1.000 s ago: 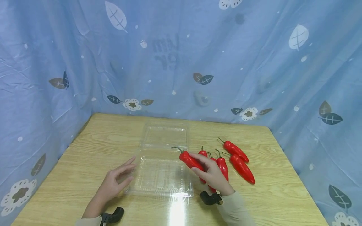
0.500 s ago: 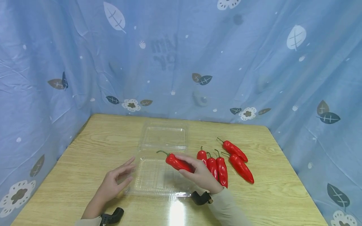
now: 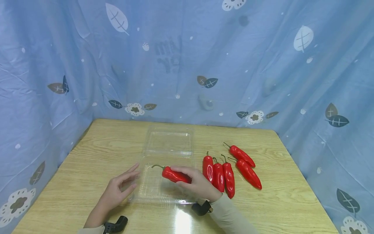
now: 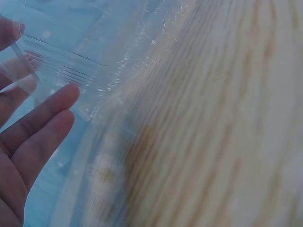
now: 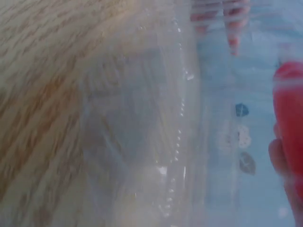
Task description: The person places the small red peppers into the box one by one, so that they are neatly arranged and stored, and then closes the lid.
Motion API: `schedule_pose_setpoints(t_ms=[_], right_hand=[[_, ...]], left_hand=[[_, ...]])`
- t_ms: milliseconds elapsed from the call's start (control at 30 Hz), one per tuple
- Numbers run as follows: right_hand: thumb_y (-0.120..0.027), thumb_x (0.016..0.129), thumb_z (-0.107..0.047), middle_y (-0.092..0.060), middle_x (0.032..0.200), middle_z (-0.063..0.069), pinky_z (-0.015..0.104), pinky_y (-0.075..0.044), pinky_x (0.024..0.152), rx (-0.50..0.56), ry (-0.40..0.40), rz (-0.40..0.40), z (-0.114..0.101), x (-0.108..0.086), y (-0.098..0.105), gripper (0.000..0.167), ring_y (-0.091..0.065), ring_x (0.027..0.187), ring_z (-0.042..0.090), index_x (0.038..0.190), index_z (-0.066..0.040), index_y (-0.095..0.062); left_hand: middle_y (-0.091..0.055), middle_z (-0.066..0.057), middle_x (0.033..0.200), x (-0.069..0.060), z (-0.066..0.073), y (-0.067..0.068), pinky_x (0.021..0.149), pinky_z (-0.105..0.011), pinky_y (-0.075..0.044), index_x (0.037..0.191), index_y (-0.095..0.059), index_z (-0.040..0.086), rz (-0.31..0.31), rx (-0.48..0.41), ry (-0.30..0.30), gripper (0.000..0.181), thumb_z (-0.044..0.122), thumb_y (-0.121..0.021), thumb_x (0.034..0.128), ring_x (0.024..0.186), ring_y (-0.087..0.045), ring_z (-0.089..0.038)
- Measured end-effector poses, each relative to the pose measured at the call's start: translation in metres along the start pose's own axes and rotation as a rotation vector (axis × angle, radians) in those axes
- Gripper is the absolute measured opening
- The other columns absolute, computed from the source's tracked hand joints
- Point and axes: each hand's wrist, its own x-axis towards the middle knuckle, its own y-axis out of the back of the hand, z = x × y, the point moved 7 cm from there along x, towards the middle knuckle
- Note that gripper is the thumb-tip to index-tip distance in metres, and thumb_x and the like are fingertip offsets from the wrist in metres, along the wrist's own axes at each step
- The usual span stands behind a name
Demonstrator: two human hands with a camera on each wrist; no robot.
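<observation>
A clear plastic container [image 3: 149,191] lies unfolded on the table, its lid half [image 3: 169,142] at the back. Over the front half, my right hand [image 3: 198,184] grips a red pepper [image 3: 172,174] with its green stem to the left; the pepper also shows at the right edge of the right wrist view [image 5: 291,118]. At the container's left side is my left hand [image 3: 118,190], fingers spread and relaxed; in the left wrist view its fingers [image 4: 47,113] are beside the clear plastic [image 4: 94,61]. Whether they touch it, I cannot tell.
Three red peppers [image 3: 218,178] lie side by side, stems to the back, right of the container. Two more [image 3: 249,174] lie slanted farther right. A blue patterned curtain [image 3: 187,65] stands around the back and sides of the wooden table [image 3: 286,195].
My right hand has carried the pepper left and slightly down, from the container's right edge to over its front half. My left hand has stayed in place.
</observation>
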Motion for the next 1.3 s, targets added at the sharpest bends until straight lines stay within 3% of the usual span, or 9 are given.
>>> schedule_pose_setpoints(t_ms=[400, 667, 1067, 1300], right_hand=[[-0.066, 0.088, -0.012, -0.059, 0.130, -0.004, 0.025, -0.050, 0.090, 0.031, -0.039, -0.089, 0.004, 0.010, -0.017, 0.050, -0.056, 0.109, 0.012, 0.135, -0.024, -0.053], [-0.067, 0.088, -0.016, -0.061, 0.126, -0.005, 0.024, -0.048, 0.091, 0.022, -0.095, -0.134, 0.010, 0.012, -0.028, 0.048, -0.055, 0.107, 0.008, 0.133, -0.027, -0.055], [-0.067, 0.088, -0.017, -0.062, 0.121, -0.007, 0.020, -0.048, 0.087, -0.053, -0.116, -0.219, 0.011, 0.012, -0.036, 0.046, -0.054, 0.099, 0.004, 0.132, -0.025, -0.056], [-0.066, 0.088, -0.018, -0.061, 0.126, -0.005, 0.017, -0.048, 0.086, -0.154, -0.077, -0.282, 0.010, 0.013, -0.040, 0.044, -0.053, 0.100, 0.001, 0.131, -0.020, -0.057]], left_hand=[[-0.040, -0.028, 0.143, -0.001, 0.002, -0.001, 0.093, -0.011, -0.047, 0.121, -0.056, -0.010, 0.021, 0.007, -0.023, 0.037, -0.009, -0.062, 0.0845, 0.113, -0.060, -0.011], [-0.041, -0.027, 0.143, -0.001, 0.003, 0.000, 0.092, -0.011, -0.047, 0.123, -0.057, -0.006, 0.028, 0.017, -0.016, 0.040, -0.009, -0.062, 0.0839, 0.118, -0.053, -0.001], [-0.041, -0.027, 0.143, -0.002, 0.003, 0.001, 0.092, -0.015, -0.049, 0.120, -0.057, -0.009, 0.023, 0.015, -0.002, 0.036, -0.010, -0.062, 0.0840, 0.113, -0.060, -0.011], [-0.040, -0.026, 0.143, 0.001, 0.001, 0.001, 0.093, -0.014, -0.048, 0.120, -0.056, -0.010, 0.010, 0.021, 0.004, 0.037, -0.011, -0.062, 0.0835, 0.113, -0.060, -0.012]])
